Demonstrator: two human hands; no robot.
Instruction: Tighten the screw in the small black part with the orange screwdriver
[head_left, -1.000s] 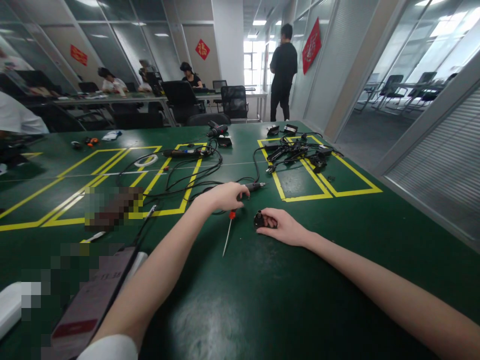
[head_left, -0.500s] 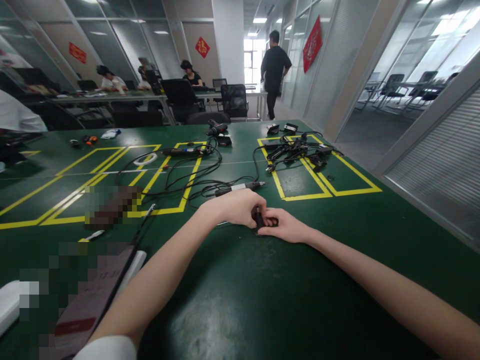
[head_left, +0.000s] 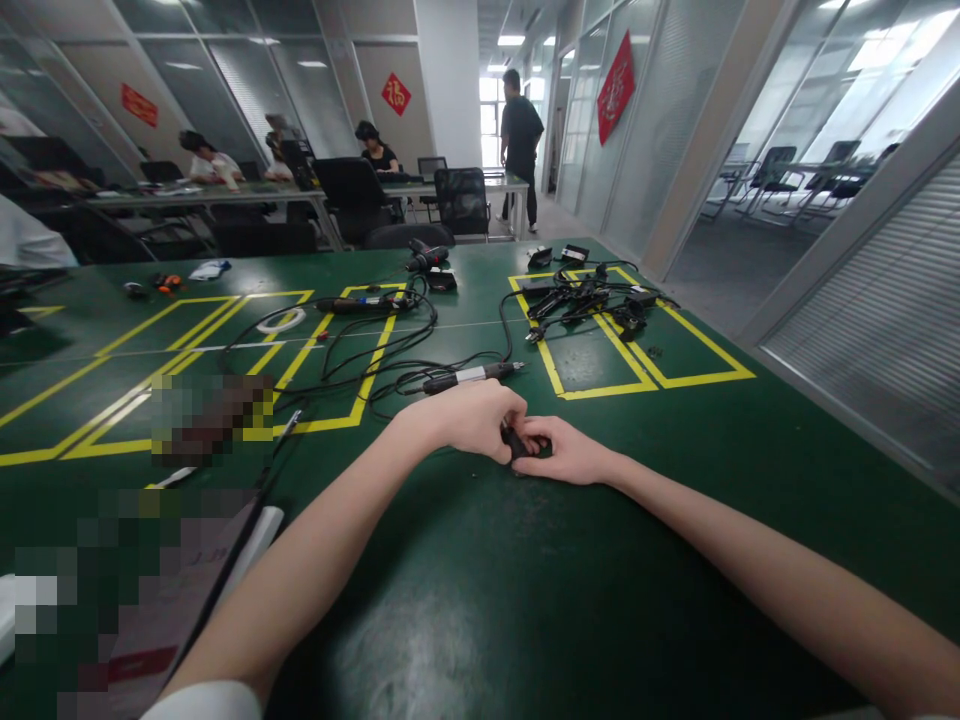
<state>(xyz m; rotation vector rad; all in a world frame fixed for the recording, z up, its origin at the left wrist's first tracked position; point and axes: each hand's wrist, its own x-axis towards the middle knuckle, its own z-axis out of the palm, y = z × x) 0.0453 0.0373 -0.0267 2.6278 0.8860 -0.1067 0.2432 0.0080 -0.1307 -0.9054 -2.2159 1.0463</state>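
Observation:
Both hands meet close above the green table [head_left: 480, 570], around a small black cylindrical part [head_left: 515, 443] whose kind I cannot make out. My left hand [head_left: 480, 415] curls over its upper end, with the fingertips partly hidden. From the other side, my right hand [head_left: 570, 452] pinches the part between thumb and fingers. Just beyond my left hand lies a grey and black pen-shaped power tool [head_left: 471, 376] with a metal tip pointing right and a black cable trailing left.
Black cables and plugs [head_left: 577, 300] are heaped in a yellow-taped area. Farther off lie a drill [head_left: 426, 257], another corded tool [head_left: 360, 304] and a white ring [head_left: 281, 320]. Blurred items [head_left: 187, 590] lie near my left forearm. A person [head_left: 520, 140] stands in the aisle; others sit behind.
The black part has tilted from nearly upright to a slant between my fingers. My view has shifted slightly. The person in the aisle has moved.

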